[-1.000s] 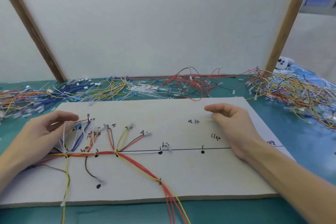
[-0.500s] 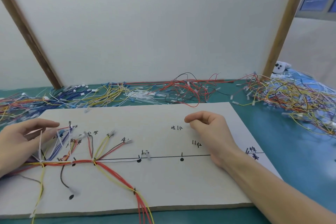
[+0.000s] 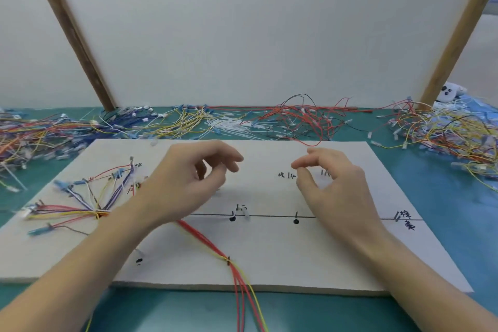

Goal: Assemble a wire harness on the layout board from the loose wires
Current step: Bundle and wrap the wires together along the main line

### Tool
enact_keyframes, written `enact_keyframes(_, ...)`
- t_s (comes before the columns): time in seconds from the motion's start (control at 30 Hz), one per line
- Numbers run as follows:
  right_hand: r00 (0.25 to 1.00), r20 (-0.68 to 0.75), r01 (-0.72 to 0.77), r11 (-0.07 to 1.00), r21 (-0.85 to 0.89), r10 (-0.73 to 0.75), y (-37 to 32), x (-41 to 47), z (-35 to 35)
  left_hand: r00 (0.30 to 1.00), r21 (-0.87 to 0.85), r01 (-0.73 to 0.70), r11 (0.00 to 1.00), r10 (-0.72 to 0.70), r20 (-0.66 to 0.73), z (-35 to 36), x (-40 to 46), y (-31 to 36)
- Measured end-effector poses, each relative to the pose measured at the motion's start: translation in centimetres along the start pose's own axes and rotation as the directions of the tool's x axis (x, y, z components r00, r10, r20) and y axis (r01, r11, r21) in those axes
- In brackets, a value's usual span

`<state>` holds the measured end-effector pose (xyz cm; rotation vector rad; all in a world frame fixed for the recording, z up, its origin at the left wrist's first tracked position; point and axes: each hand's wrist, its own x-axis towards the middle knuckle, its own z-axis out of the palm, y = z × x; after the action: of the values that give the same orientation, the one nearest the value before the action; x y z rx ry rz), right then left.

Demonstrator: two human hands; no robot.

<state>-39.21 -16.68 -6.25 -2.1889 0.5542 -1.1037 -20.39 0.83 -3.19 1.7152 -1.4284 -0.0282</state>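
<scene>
Both hands are hanging empty, fingers loosely curled: left hand [image 3: 188, 183] has been leaving the wire fan [image 3: 89, 197], now hovering mid-board [image 3: 269, 250] near right hand [image 3: 334, 183].

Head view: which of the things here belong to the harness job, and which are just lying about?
Belongs to the job:
- white layout board with black markings
- fanned bundle of coloured wires on the board
- red and yellow wire run off the front edge
- loose wire piles along the back
- left hand
- right hand

Lying about:
- white controller
- wooden posts
</scene>
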Motion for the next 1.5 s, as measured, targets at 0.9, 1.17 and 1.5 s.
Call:
enact_keyframes(0.9,0.597,0.687,-0.680,0.715,0.161,0.414,-7.4,-4.4,0.3,0.829,-0.343,0.383,0.858,-0.156,0.537,-1.7,-2.2,-1.1)
enact_keyframes(1.17,0.529,0.729,-0.730,0.671,0.131,0.434,-5.9,-2.0,-2.6,0.880,-0.146,0.278,0.949,-0.191,0.435,-0.9,-2.0,-1.9)
enact_keyframes(1.5,0.317,0.920,-0.938,0.219,0.269,0.231,-4.2,-1.4,-8.1,0.898,-0.071,0.242,0.968,-0.196,0.394,-0.7,-2.3,-2.7)
